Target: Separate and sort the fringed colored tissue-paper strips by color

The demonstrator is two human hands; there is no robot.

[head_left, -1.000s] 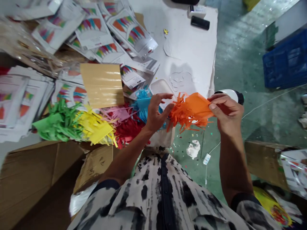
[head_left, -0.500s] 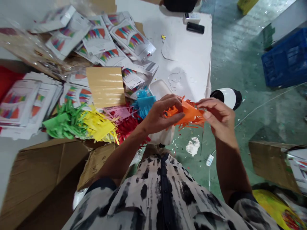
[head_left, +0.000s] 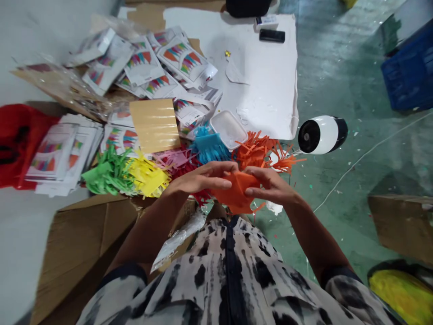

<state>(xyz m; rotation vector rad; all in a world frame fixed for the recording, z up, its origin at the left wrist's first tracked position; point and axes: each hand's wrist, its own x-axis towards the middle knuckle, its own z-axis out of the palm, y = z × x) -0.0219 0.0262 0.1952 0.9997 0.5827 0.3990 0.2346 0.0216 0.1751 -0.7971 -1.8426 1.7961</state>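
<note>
My left hand (head_left: 199, 177) and my right hand (head_left: 270, 184) are both pinched on a folded piece of orange fringed paper (head_left: 237, 192), held close to my chest. Just beyond my fingers lies a loose bundle of orange fringe (head_left: 260, 151). Beside it, in a row running left, are heaps of blue fringe (head_left: 209, 145), pink and red fringe (head_left: 176, 162), yellow fringe (head_left: 147, 175) and green fringe (head_left: 108, 174). A small white tray (head_left: 229, 130) sits behind the blue heap.
Stacks of packaged colour fans (head_left: 158, 67) cover the left. A tan card (head_left: 155, 124) lies on them. A white sheet (head_left: 260, 76) carries a black phone (head_left: 272, 35). A white and black device (head_left: 321, 134), blue crate (head_left: 409, 72) and cardboard boxes (head_left: 81, 243) stand around.
Both hands have drawn the orange paper down and towards my body, and it is now folded smaller. An orange fringe bundle now lies by the white tray. The camera tilted downward.
</note>
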